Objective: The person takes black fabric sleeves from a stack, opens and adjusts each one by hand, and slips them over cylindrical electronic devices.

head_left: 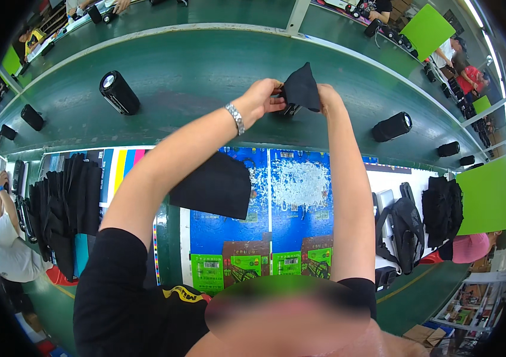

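Over the green conveyor belt, my two hands hold a black cloth bag [302, 88] that peaks at its top. My left hand [263, 99] has its fingers bent at the bag's lower left edge, next to a dark object [291, 111] with light print that shows only in part under the cloth. The bag's right side is gripped by my right hand [328, 98], whose fingertips are mostly hidden behind it. Another black cloth bag [217, 184] lies flat on the printed blue sheets, partly under my left forearm.
Black cylindrical speakers stand or lie along the belt [199, 53], one to the left [119, 93] and one to the right [392, 126]. Stacked black cloth bags [65, 205] lie at the left, a black pile [442, 208] at the right, near a green panel [494, 196]. Other people work around.
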Demonstrator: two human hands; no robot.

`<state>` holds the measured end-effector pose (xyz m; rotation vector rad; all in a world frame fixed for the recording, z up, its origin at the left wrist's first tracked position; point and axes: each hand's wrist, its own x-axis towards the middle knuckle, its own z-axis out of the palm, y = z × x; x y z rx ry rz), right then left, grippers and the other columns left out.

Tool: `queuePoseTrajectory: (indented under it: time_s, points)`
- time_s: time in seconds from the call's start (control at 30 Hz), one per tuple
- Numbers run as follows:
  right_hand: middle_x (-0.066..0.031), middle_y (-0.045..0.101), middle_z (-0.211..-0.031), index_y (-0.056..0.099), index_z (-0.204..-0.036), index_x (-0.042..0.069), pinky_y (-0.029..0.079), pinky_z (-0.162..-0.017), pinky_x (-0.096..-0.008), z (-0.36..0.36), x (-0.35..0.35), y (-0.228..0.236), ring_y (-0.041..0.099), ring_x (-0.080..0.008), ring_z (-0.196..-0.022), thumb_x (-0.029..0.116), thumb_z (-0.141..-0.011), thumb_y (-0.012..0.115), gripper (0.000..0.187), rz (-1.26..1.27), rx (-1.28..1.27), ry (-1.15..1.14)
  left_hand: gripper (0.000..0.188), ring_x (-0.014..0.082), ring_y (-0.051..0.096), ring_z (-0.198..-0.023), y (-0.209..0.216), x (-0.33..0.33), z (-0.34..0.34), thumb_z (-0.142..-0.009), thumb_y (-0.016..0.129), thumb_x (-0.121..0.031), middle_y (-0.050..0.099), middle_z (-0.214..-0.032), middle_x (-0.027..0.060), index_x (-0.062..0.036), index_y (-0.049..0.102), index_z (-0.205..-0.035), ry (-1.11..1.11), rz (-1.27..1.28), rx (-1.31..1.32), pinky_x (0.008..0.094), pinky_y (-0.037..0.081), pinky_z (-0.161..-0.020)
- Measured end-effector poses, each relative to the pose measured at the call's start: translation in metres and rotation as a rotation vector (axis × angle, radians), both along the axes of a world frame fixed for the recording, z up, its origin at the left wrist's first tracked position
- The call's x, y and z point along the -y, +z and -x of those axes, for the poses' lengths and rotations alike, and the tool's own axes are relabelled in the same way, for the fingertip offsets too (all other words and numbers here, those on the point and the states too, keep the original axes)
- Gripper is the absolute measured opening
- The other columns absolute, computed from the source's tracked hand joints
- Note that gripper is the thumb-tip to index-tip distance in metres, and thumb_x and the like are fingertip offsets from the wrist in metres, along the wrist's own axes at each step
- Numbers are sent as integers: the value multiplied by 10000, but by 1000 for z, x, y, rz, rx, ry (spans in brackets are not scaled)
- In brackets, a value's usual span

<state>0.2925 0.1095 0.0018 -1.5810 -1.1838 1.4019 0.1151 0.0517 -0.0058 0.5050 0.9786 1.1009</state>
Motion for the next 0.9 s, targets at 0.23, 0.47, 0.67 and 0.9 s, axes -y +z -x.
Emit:
queuePoseTrajectory:
  time_s: [0.23, 0.47, 0.67, 0.9]
  points:
    - [2, 562, -646, 669, -909, 1, 414, -422, -235, -11, -11, 10, 495, -87, -480, 210, -816, 626, 233, -75, 209, 112, 449, 204, 615, -911, 41, -55, 1, -883, 629, -441, 604, -1056, 98, -47, 555, -1085, -143, -34, -549, 353, 508, -793]
    - [-18, 586, -681, 653, -919, 28, 452, -455, -234, -25, -15, 3, 553, -103, -555, 205, -832, 612, 201, -102, 186, 194, 228, 154, 657, -752, 32, -72, -45, -918, 602, -230, 660, -914, 69, -16, 606, -996, -244, -138, -312, 263, 549, -694]
    - [-46, 614, -727, 648, -850, 16, 513, -506, -235, -46, -13, -35, 576, -119, -560, 187, -842, 605, 177, -68, -18, 58, 212, 143, 573, -664, -12, -59, -58, -924, 464, -164, 641, -838, 36, -50, 628, -853, -54, -160, -206, 280, 483, -679]
    - [-71, 585, -557, 658, -728, -6, 463, -467, -273, -55, -10, -63, 556, -139, -457, 87, -805, 583, 142, -252, 301, 146, 280, 348, 593, -981, -87, -69, -59, -875, 534, -228, 670, -1054, 126, -6, 704, -864, 158, -596, -1007, 398, 441, -898]
